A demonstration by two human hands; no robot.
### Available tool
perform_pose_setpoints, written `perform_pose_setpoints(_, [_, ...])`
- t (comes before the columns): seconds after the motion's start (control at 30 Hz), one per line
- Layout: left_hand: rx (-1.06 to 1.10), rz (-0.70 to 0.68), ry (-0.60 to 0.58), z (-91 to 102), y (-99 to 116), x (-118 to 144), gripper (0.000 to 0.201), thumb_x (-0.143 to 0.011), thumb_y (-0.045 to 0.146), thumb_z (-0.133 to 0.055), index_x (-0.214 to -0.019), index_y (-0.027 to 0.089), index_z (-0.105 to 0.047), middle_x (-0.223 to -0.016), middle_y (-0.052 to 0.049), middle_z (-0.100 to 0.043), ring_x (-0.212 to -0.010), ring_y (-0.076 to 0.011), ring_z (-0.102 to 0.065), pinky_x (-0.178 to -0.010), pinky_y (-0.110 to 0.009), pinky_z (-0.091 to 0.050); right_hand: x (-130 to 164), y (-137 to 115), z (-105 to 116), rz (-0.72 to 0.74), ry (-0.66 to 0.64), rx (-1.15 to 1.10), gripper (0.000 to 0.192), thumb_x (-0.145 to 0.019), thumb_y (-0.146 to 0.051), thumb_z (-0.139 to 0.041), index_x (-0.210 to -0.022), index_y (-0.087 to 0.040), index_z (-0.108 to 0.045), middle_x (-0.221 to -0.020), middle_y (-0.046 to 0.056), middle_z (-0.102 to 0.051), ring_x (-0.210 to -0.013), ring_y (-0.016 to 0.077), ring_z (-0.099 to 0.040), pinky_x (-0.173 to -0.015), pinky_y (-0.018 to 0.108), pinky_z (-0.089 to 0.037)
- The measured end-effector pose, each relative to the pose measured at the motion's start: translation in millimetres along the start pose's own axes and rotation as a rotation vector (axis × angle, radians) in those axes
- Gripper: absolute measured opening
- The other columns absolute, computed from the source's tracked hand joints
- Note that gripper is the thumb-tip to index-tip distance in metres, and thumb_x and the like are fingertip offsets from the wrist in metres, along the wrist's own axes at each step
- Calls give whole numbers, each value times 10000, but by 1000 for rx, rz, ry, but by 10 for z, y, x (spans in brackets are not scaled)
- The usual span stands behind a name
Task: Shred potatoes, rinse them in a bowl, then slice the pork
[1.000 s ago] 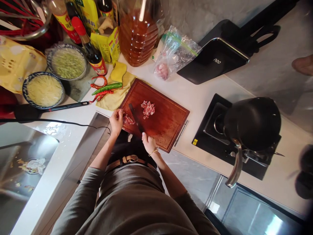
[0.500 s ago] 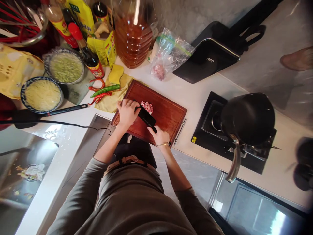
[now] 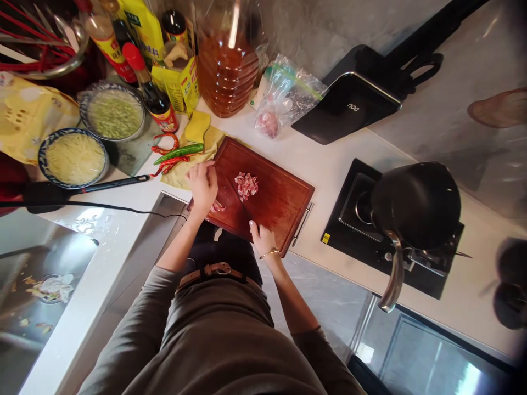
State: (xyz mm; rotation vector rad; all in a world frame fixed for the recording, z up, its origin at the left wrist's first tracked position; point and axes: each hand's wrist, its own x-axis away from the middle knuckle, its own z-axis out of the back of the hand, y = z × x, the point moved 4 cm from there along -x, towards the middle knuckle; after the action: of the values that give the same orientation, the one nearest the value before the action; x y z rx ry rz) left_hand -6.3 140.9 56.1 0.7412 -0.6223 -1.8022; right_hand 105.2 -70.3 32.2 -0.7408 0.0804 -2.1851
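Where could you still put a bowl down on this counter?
Bare patches: the white counter between the cutting board and the stove, and the board's right half beyond the meat pile. The back left is crowded with bottles, bowls and chillies.

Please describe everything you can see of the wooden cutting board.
The reddish-brown rectangular wooden cutting board lies flat and askew on the white counter, with a metal handle on its right edge. A pile of sliced pink meat sits on it. The left hand rests at its left side; the right hand touches its near edge.
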Motion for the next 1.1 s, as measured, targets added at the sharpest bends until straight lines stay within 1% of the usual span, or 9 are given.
perform_pose_setpoints(0.07, [-45,93,20,109,-224,219,246,-908,289,-356,-1043,165,-520,-972,-98,-602,-916,-212,-546,-840,-360,-370,28,-77,-87,49,-37,-114,546,-968,-410,-194,-782,-166,-647,-727,69,-694,-706,149,-648,-679,221,-404])
perform_pose_setpoints(0.17, [-223,183,-99,76,-483,593,255,-906,301,-331,-972,142,-519,-893,-129,-593,-886,-248,-555,-815,-385,-367,85,-213,-203,98,-76,-130,496,-967,-383,-224,-822,-169,-647,-762,68,-701,-731,154,-653,-677,218,-402])
perform_pose_setpoints(0.3, [-298,197,-171,-59,-580,887,237,-896,293,-330,-910,141,-512,-913,-168,-575,-943,-289,-533,-838,-431,-346,161,-336,-308,121,-121,8,423,-953,-391,-296,-902,-148,-639,-809,97,-704,-755,183,-655,-629,230,-379])
perform_pose_setpoints(0.43, [-315,191,-183,-197,-571,933,205,-875,269,-358,-894,131,-509,-933,-174,-564,-952,-302,-516,-854,-460,-336,202,-352,-291,113,-132,124,435,-949,-421,-299,-920,-141,-630,-786,109,-694,-719,184,-645,-580,229,-347])
perform_pose_setpoints(0.63, [-373,217,-239,-369,-618,943,224,-840,224,-352,-895,99,-530,-990,-212,-563,-1006,-349,-481,-876,-508,-309,218,-392,-157,86,-205,148,438,-950,-420,-301,-905,-155,-646,-803,123,-699,-724,203,-652,-579,248,-357])
perform_pose_setpoints(0.77, [-381,212,-293,-371,-610,936,208,-796,202,-395,-908,103,-540,-1028,-219,-564,-1011,-358,-476,-876,-514,-305,145,-519,-133,51,-215,147,470,-941,-458,-303,-893,-156,-660,-796,140,-700,-720,219,-659,-592,262,-385])
perform_pose_setpoints(0.9, [-381,185,-286,-341,-571,919,198,-786,211,-417,-901,115,-545,-1011,-205,-573,-1007,-352,-481,-875,-506,-313,-7,-636,-167,54,-223,154,521,-935,-487,-292,-878,-147,-683,-810,157,-703,-740,230,-665,-611,271,-407])
perform_pose_setpoints(0.97, [-392,190,-272,-347,-568,922,204,-809,227,-394,-884,115,-547,-993,-204,-575,-1000,-349,-485,-877,-509,-310,-34,-604,-169,54,-240,143,546,-934,-502,-277,-877,-149,-690,-813,154,-706,-755,232,-668,-619,269,-409])
perform_pose_setpoints(1.1, [-394,199,-247,-390,-592,945,238,-853,262,-352,-863,123,-545,-968,-194,-578,-985,-339,-493,-876,-504,-307,48,-392,-137,58,-289,104,564,-952,-467,-236,-887,-154,-701,-814,148,-713,-781,222,-674,-612,255,-397])
